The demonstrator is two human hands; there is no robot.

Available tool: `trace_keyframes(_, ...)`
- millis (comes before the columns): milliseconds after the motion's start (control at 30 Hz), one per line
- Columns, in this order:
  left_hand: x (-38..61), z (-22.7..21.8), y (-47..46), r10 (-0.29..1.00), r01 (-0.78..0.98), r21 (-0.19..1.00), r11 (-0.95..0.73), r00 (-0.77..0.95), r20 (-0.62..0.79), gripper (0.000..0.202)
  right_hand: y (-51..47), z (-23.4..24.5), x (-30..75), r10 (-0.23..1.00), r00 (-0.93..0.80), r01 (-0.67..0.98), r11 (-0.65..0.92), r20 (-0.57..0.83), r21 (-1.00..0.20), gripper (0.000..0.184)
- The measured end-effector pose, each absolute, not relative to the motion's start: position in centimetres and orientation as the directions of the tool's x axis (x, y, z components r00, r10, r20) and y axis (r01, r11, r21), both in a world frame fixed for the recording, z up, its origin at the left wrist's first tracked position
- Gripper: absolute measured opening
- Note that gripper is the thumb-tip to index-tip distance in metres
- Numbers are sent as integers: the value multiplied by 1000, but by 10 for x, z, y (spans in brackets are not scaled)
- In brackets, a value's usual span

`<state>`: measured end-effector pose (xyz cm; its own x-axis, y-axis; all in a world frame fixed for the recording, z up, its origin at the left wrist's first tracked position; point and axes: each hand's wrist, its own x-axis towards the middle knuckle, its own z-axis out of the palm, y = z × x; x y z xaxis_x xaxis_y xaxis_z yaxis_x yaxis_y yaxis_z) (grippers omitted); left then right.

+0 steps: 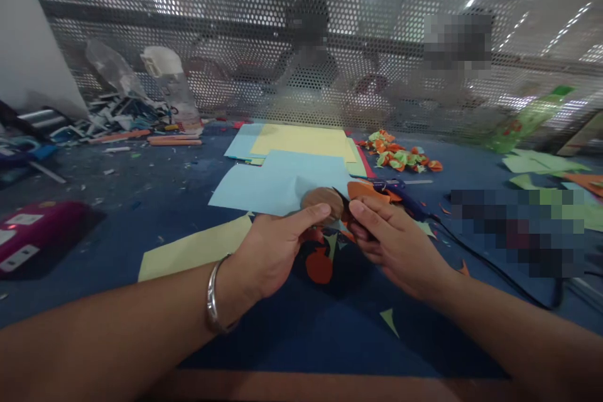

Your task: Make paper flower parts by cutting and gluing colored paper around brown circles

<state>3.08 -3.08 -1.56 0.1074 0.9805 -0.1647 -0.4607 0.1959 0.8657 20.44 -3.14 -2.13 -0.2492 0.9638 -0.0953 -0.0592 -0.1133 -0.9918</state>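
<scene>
My left hand [277,245], with a silver bangle at its wrist, is closed with the thumb pressing a brown round template [323,201] onto a light blue sheet of paper [264,185]. At the disc's right edge my right hand [391,235] is closed on what look like scissors [342,196]; only a dark, pointed blade shows, the rest hidden by the fingers. Below the hands lies an orange round paper cutout [319,266] with a small tab on top. Orange paper [367,191] lies just behind my right fingers.
Stacked coloured sheets [301,138] lie ahead, with crumpled paper flowers [400,154] to their right. A corded dark blue tool [405,195] is beside my right hand. A magenta box [42,232], clear bottle [174,88] and scraps are left; a green bottle [532,116] stands right before a perforated screen.
</scene>
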Motion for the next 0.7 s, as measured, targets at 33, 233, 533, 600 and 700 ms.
trace_keyframes(33,31,-16,-31,981,-455,869,195,112,-161,13,-32,-21,205,962,-255,-56,-112,-94,-992,45)
trace_keyframes(233,30,-20,-28,987,-389,909,149,119,-110,15,-31,-22,210,954,-287,-41,-102,-86,-994,43)
trace_keyframes(533,26,-20,-23,984,-218,961,171,95,-154,29,-30,-20,213,943,-326,-22,-72,-61,-997,37)
trace_keyframes(600,25,-20,-23,982,-210,961,182,96,-165,31,-31,-20,213,942,-330,-17,-65,-56,-998,35)
trace_keyframes(700,24,-21,-22,979,-162,967,198,81,-187,37,-31,-20,213,944,-325,-6,-64,-59,-998,35)
